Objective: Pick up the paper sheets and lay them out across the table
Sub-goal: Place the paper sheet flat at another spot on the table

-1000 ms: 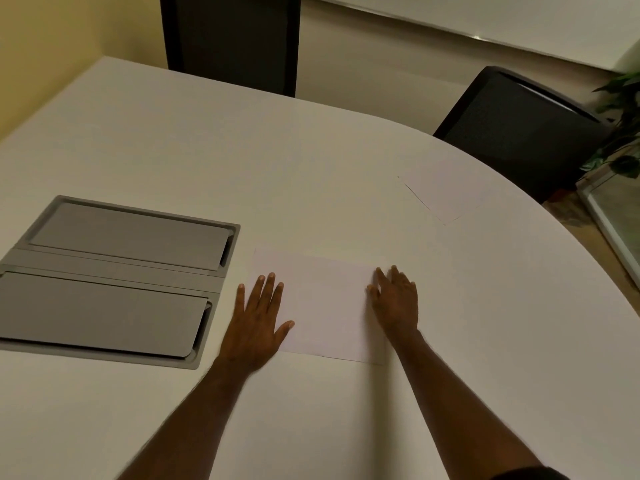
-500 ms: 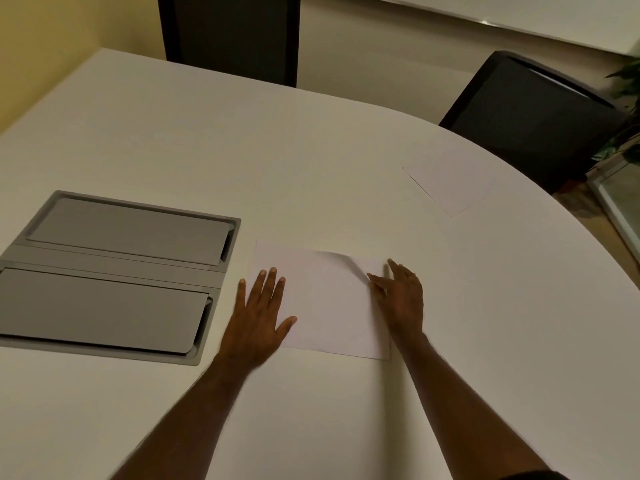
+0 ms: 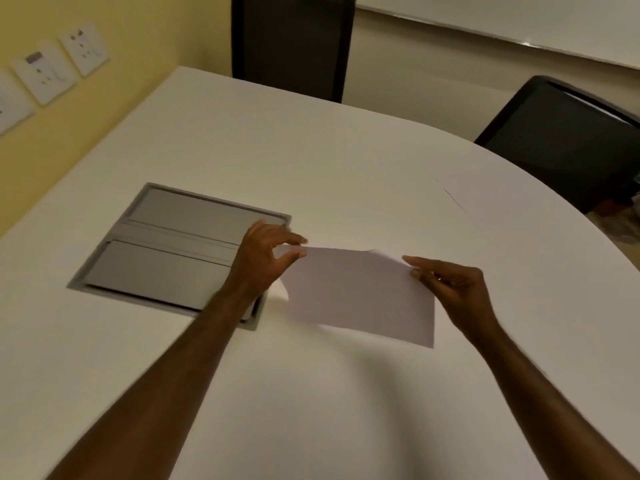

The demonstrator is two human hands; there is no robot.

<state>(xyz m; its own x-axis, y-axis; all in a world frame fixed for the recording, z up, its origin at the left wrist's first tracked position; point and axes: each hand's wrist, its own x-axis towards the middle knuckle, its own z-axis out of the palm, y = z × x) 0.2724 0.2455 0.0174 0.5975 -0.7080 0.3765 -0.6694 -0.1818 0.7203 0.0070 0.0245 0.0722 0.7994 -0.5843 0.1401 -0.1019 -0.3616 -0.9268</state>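
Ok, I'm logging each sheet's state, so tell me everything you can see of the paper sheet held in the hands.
The paper sheet is plain white, blank on the side shown, thin and slightly bowed. It is lifted off the white table, tilted, with its near edge lowest and a shadow beneath. The left hand pinches its far left corner; the right hand grips its right edge. It hangs just right of the grey recessed panel.

The left hand [image 3: 265, 258] hides the grey table hatch's [image 3: 180, 247] near corner.
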